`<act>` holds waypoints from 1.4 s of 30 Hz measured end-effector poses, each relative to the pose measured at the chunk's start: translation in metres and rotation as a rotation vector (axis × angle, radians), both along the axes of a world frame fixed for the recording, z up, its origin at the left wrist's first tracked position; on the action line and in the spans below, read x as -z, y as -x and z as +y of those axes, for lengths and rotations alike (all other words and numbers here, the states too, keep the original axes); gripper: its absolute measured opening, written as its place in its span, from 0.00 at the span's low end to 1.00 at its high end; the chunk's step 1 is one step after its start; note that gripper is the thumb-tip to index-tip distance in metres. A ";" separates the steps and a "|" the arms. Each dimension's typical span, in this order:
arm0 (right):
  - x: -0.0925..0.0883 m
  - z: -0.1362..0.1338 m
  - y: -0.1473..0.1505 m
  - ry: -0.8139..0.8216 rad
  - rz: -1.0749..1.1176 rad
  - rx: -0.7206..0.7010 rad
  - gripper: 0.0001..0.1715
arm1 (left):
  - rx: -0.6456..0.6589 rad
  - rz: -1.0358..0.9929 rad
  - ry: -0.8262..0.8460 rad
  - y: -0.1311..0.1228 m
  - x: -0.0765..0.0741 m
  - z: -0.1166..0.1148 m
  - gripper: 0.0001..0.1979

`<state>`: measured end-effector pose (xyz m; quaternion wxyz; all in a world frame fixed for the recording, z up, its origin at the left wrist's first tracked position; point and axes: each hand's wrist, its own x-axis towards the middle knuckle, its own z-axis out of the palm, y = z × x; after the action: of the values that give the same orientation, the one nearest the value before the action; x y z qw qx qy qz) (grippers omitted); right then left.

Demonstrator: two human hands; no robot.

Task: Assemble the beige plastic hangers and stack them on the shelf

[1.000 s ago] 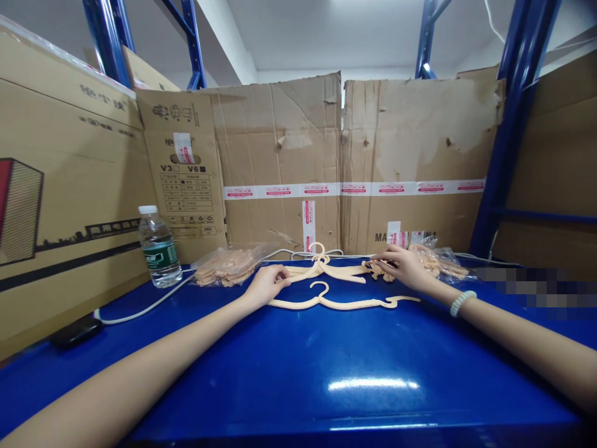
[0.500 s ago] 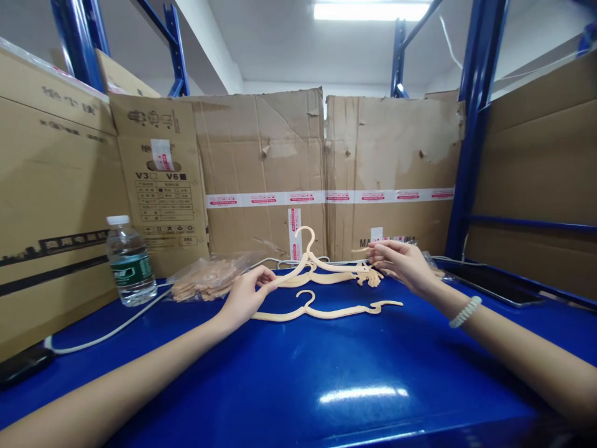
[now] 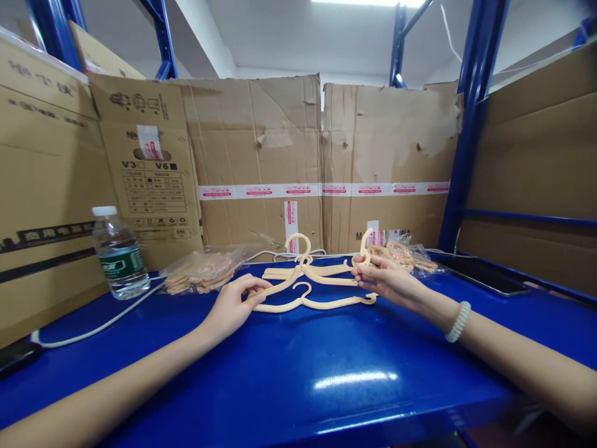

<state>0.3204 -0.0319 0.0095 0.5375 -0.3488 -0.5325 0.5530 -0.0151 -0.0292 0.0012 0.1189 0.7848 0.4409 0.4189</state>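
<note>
At the middle of the blue table [image 3: 298, 373], an upper hanger [image 3: 321, 279] of peach plastic is tilted, its hook raised and its left arm sloping down to the left hand [image 3: 231, 306]. That hand's grip is closed on the tip of this arm, thumb and fingers together. The right hand [image 3: 389, 283] has its grip pinched on a small curved piece [image 3: 364, 247] of the same peach plastic, which stands up from the fingertips just beside the hanger's right end; whether the two touch cannot be told. A lower hanger [image 3: 326, 303] lies flat on the table directly in front, between both hands, and more hangers [image 3: 280, 272] lie behind.

A bag of peach parts [image 3: 200, 274] sits to the left, another bag [image 3: 413, 256] behind the right hand. A water bottle [image 3: 119, 252] stands upright farther left, with a white cable [image 3: 93, 326] running past its base. Cardboard boxes [image 3: 261, 155] wall in the rear and sides. A blue rack post [image 3: 459, 143] rises at right.
</note>
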 end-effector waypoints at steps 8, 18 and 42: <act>-0.001 0.003 -0.014 0.069 -0.206 -0.028 0.17 | -0.005 -0.034 0.093 0.004 0.005 0.006 0.10; 0.000 -0.002 -0.010 0.208 -0.123 -0.182 0.10 | -0.061 -0.049 0.052 0.001 0.000 0.001 0.09; 0.000 -0.004 -0.004 0.236 -0.102 -0.182 0.14 | -0.038 -0.025 -0.079 -0.001 0.001 -0.006 0.07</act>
<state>0.3243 -0.0357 0.0096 0.4129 -0.3875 -0.5197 0.6398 -0.0142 -0.0354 -0.0001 0.0852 0.7751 0.4375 0.4479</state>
